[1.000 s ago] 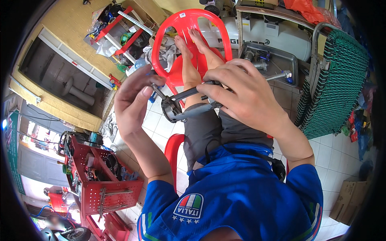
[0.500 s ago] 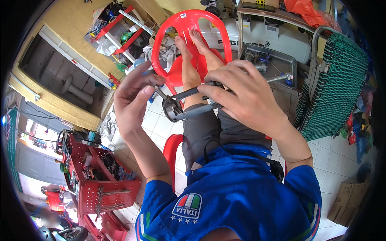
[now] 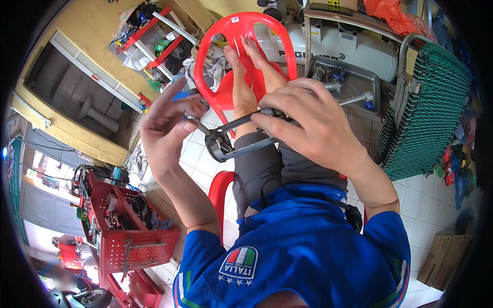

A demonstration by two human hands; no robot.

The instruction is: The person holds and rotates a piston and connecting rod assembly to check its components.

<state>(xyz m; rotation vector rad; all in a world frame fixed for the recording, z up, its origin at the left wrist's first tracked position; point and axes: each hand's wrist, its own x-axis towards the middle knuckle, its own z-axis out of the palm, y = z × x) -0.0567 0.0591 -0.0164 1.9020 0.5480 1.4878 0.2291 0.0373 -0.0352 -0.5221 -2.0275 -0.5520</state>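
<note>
In front of my thighs is a dark metal frame tool [image 3: 241, 122], with two long flat bars running from a round collar [image 3: 219, 146] at its left end. My right hand [image 3: 310, 120] wraps over the frame's right end from above and hides that part. A shiny rod [image 3: 354, 99] with a nut-like end shows beyond this hand; whether it joins the frame is hidden. With thumb and bent fingers, my left hand [image 3: 167, 120] pinches a short thin metal rod [image 3: 204, 128] that sticks out of the collar. One left finger points up.
My bare feet rest on a red plastic chair [image 3: 205, 56]. Right of it, a grey metal tray [image 3: 377, 84] holds metal parts, near a white tank [image 3: 380, 57]. A folded green woven lounger [image 3: 431, 108] stands at right, a red tool cart [image 3: 138, 251] at left.
My left hand has moved slightly left, its upper finger now straighter. The frame's collar end has shifted a little left and tilted; my right hand stays around its other end.
</note>
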